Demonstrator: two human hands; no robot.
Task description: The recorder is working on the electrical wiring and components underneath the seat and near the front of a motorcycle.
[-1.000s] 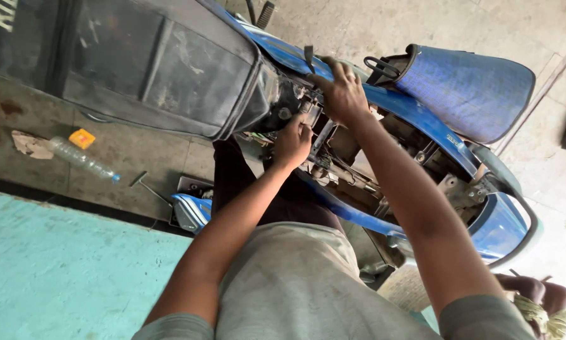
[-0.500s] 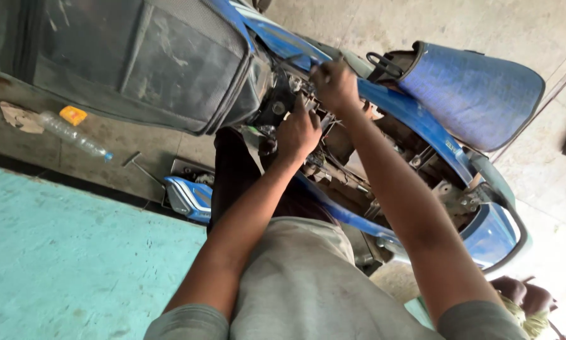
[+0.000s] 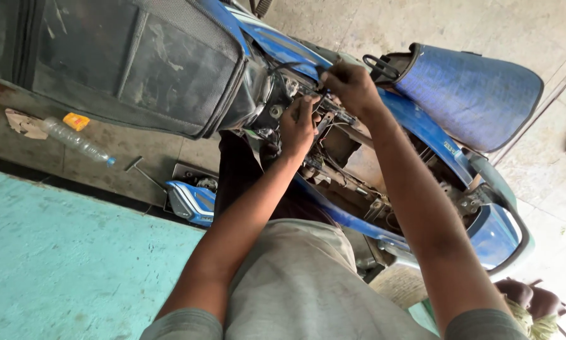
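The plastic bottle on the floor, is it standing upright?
No, the plastic bottle lies on its side on the concrete floor, next to a small yellow-orange box.

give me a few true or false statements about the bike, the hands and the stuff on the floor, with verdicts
1. Both hands work inside the open frame of a blue motorcycle. True.
2. The left hand rests on the plastic bottle. False: the bottle lies apart on the floor.
3. The right hand is close to the left hand. True.
4. The blue seat is red. False: it is blue.
5. A loose blue panel lies on the floor. True.
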